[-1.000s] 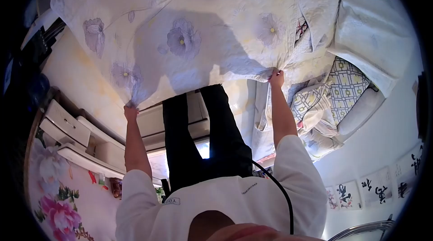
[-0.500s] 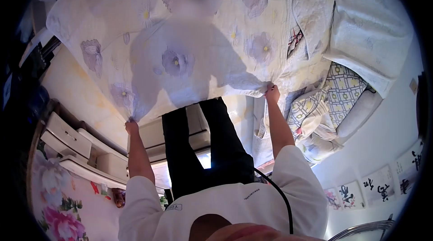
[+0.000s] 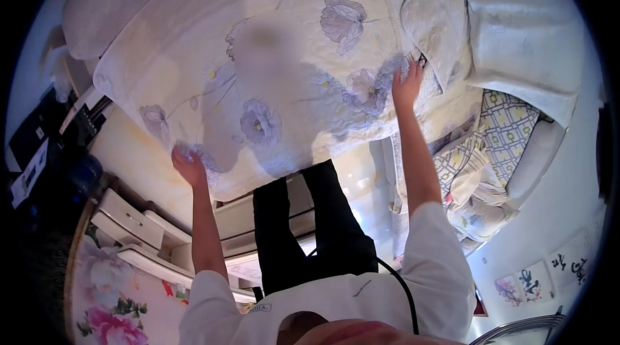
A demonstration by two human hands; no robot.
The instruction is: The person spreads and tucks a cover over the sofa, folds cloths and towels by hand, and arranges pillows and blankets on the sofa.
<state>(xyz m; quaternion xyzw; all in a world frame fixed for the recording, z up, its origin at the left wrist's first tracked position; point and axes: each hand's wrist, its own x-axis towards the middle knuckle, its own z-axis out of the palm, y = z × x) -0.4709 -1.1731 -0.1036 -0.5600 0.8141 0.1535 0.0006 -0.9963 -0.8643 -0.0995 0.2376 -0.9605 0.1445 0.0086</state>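
A pale quilted cover (image 3: 290, 112) with purple flowers lies over the bed in front of me. My left hand (image 3: 188, 165) is at its near left edge, fingers apart, by a purple flower. Further up on the right, my right hand (image 3: 407, 83) rests on or just over the cover, fingers spread, beside a folded-back pale corner (image 3: 436, 16). Neither hand grips the fabric. The cover's near edge hangs just beyond my dark trousers (image 3: 336, 222).
Patterned cushions (image 3: 507, 129) and crumpled cloths lie on a seat at the right. White drawers (image 3: 129, 219) stand at the lower left, near dark items (image 3: 39, 145). A pale cloth (image 3: 526, 29) covers something at the upper right. A black cable (image 3: 407, 290) hangs along my body.
Both hands have let go of the cover's edge and opened. My right hand has moved up and further onto the cover. The near edge lies lower, and the view has shifted.
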